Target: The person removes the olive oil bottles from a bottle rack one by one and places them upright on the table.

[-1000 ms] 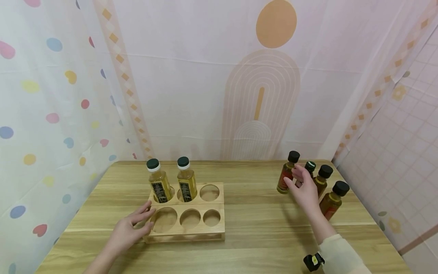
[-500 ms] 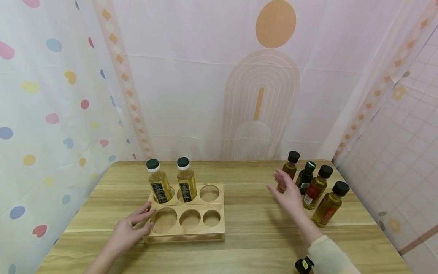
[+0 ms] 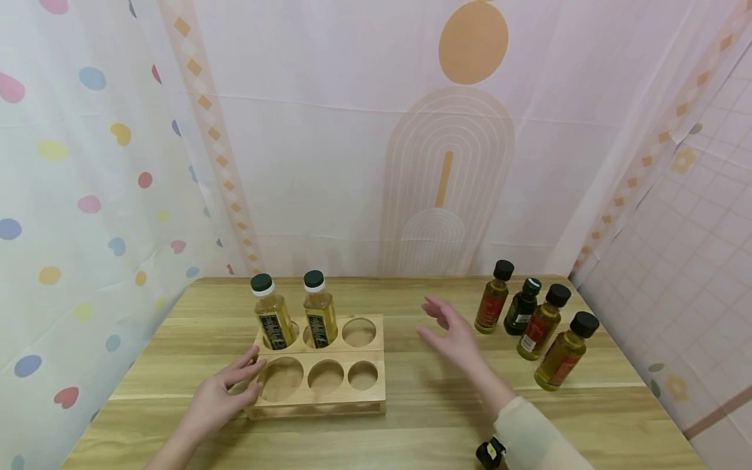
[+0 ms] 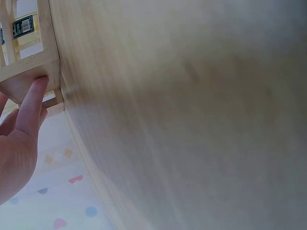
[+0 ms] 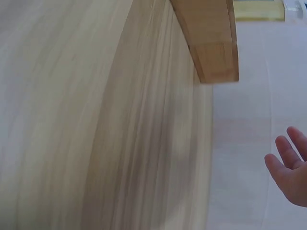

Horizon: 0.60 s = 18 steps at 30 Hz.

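A two-tier wooden rack [image 3: 378, 352] with round holes stands on the table. Two bottles of yellow oil with dark green caps, a left one [image 3: 274, 320] and a right one [image 3: 320, 318], stand in its rear row; the other holes hold nothing. My left hand [image 3: 220, 395] touches the rack's left end, its fingers lying against the side panel [image 4: 29, 81]. My right hand [image 3: 455, 336] is over the table between the rack and the right-hand bottles, fingers spread and holding nothing. In the right wrist view, the same hand [image 5: 292, 167] shows with loose fingers, below the rack's corner [image 5: 216, 62].
On the right stand several black-capped oil bottles with red labels, a rear one [image 3: 493, 300], a middle one [image 3: 540, 326] and a front one [image 3: 563, 356]. Among them is a smaller dark green bottle [image 3: 521, 310]. Patterned curtains [image 3: 329, 163] hang behind the wooden table [image 3: 435, 431].
My right hand has moved left, away from the bottles on the right, leaving them all in plain view. My left hand and the rack have stayed put.
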### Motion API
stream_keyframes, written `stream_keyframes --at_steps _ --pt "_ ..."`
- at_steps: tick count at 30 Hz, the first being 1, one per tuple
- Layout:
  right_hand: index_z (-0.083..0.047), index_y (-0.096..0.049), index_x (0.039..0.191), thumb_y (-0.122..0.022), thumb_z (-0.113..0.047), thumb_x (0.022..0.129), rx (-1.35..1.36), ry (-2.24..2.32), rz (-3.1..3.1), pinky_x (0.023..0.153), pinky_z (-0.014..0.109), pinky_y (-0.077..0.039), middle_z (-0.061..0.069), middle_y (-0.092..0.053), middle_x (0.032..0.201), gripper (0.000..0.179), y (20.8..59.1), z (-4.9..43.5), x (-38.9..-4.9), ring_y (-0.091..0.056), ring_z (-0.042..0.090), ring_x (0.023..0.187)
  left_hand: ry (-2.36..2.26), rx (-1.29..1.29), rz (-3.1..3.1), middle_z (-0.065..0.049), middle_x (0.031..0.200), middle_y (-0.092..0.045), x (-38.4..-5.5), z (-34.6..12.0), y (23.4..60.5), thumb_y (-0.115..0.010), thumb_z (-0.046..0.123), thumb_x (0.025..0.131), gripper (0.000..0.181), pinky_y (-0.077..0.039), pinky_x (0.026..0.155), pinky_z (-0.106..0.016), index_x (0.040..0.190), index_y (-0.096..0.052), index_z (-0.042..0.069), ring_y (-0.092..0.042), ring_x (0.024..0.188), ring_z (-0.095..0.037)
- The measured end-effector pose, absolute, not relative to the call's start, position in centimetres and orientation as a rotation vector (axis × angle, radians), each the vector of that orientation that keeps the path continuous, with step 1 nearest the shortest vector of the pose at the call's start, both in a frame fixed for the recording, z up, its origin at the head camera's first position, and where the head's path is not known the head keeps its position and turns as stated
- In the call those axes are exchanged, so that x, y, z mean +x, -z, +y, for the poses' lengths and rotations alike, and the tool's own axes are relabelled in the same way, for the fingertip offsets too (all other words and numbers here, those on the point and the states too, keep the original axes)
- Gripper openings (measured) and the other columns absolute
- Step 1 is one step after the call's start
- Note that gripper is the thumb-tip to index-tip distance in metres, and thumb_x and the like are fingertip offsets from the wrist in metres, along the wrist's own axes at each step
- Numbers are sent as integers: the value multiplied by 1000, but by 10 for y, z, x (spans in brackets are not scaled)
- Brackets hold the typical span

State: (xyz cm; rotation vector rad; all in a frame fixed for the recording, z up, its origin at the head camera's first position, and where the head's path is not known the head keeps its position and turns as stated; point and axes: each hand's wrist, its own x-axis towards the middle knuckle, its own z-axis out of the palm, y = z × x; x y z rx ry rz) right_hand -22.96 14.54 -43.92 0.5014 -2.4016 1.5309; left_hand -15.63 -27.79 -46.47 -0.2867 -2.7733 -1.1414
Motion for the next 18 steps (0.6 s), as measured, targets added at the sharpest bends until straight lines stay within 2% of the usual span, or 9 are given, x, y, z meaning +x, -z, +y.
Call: stream_keyframes --at_steps 10,18 --pt "-2 -50 140 -77 -7 86 642 -1605 -2395 105 50 -43 17 -62 130 61 432 106 -233 -56 34 122 1163 -274 -2776 -12 150 -44 -156 -278 465 -75 22 90 43 -40 101 -49 127 -66 3 -42 133 -41" --pt "-2 -48 143 -78 -14 87 734 -1637 -2432 108 47 -40 15 -61 132 64 420 80 -235 -55 32 124 1209 -274 -2771 -12 151 -43 -157 -278 465 -74 21 90 43 -38 102 -54 128 -65 1 -41 134 -40"
